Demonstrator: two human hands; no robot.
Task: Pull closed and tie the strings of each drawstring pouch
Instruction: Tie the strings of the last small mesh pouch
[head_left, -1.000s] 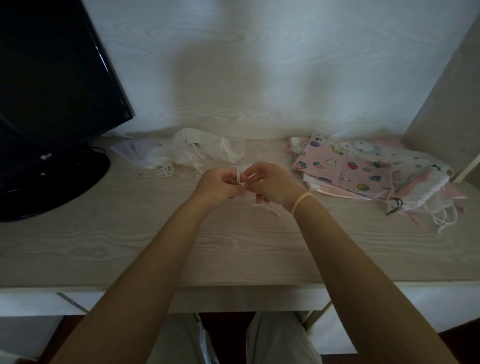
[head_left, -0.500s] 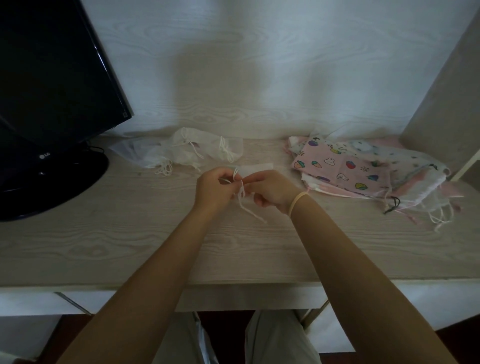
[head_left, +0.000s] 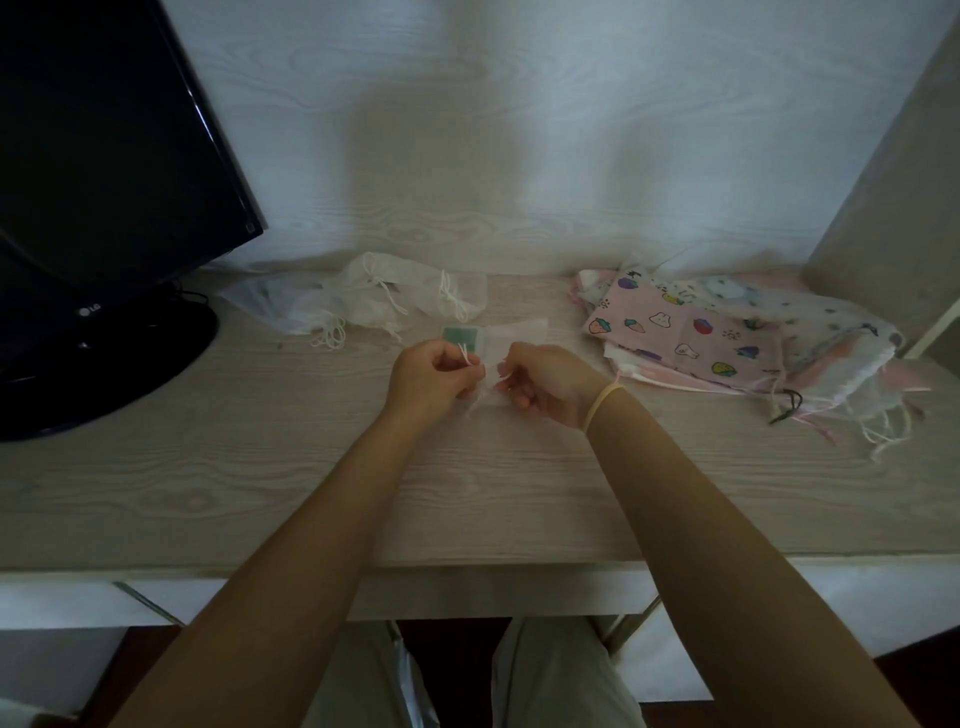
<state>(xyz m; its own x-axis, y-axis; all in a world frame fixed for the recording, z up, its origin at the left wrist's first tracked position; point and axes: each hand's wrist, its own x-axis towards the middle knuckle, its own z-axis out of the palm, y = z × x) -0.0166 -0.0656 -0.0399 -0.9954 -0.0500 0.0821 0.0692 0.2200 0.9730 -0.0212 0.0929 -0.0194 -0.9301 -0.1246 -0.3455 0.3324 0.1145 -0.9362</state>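
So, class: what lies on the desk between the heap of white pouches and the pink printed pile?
In the head view, between the white pouches and the pink printed pile, only the white pouch being tied; otherwise bare desk.

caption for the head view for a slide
Both hands, left and right, tie a white pouch's strings at a desk.

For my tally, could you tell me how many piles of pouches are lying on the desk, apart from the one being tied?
2: a white mesh pile behind the left hand, and a patterned pink pile to the right. Individual pouches overlap, uncountable.
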